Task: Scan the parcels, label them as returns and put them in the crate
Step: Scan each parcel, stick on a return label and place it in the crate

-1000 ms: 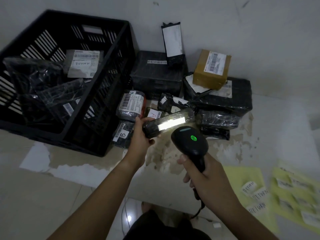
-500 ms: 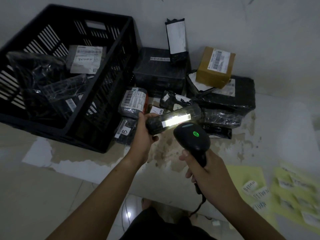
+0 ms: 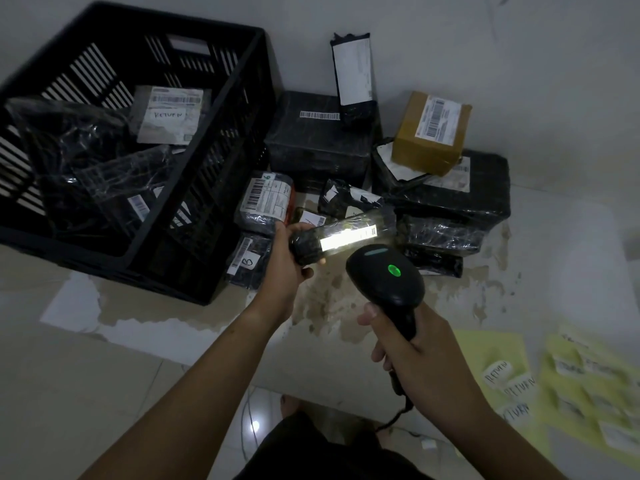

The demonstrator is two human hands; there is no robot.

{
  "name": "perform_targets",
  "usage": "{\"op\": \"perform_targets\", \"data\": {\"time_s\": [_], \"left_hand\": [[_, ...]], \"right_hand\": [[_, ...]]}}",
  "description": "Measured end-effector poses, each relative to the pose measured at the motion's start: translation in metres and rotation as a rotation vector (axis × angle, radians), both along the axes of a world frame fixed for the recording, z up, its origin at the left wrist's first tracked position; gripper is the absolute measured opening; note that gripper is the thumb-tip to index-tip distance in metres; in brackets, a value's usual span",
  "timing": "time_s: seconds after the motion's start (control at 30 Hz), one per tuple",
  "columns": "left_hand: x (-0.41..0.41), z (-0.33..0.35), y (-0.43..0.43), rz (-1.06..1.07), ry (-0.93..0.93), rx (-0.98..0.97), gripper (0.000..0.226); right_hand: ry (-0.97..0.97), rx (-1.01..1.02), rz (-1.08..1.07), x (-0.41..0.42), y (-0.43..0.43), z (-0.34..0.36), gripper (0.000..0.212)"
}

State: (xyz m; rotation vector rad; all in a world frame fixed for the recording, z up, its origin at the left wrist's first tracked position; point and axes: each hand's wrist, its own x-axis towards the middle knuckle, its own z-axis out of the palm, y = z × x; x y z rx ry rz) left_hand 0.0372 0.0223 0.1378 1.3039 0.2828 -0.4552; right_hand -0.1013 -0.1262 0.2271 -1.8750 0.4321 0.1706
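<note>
Crate (image 3: 221, 188): black slatted plastic, standing on the floor at the upper left; every place below is given from it.
Crate contents: several black film-wrapped parcels (image 3: 86, 161) lie inside, and one grey parcel (image 3: 169, 116) near the far wall of the crate bears a handwritten "RETURN" label.
Unsorted pile: just right of the crate, against the wall; it includes a large black box (image 3: 318, 143), a wide black parcel (image 3: 450, 199) farther right and a brown carton (image 3: 433, 133) resting on that one.
Yellow sheets (image 3: 491, 351): on the floor well to the right of the crate and nearer the person, carrying white "RETURN" stickers (image 3: 497, 370).
Grey barcoded parcel (image 3: 266, 202): touching or almost touching the crate's right wall, with a parcel marked "B" (image 3: 247, 261) just in front of it.
Held parcel (image 3: 343, 235): long, slim, black, raised off the floor just right of the crate's near corner, its white label glowing bright.
Scanner (image 3: 388, 278): black, green lamp lit, head aimed at that label, right of the crate.
Left hand (image 3: 287, 268): fingers wrapped round the held parcel's left end.
Right hand (image 3: 415, 358): clenched round the scanner's handle.
</note>
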Motion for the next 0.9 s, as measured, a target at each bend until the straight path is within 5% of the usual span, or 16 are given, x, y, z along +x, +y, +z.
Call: {"op": "perform_targets", "data": {"time_s": [0.9], "left_hand": [[0.013, -0.008, 0.005, 0.027, 0.015, -0.016, 0.058]], "right_hand": [[-0.024, -0.02, 0.052, -0.03, 0.0, 0.021, 0.045]]}}
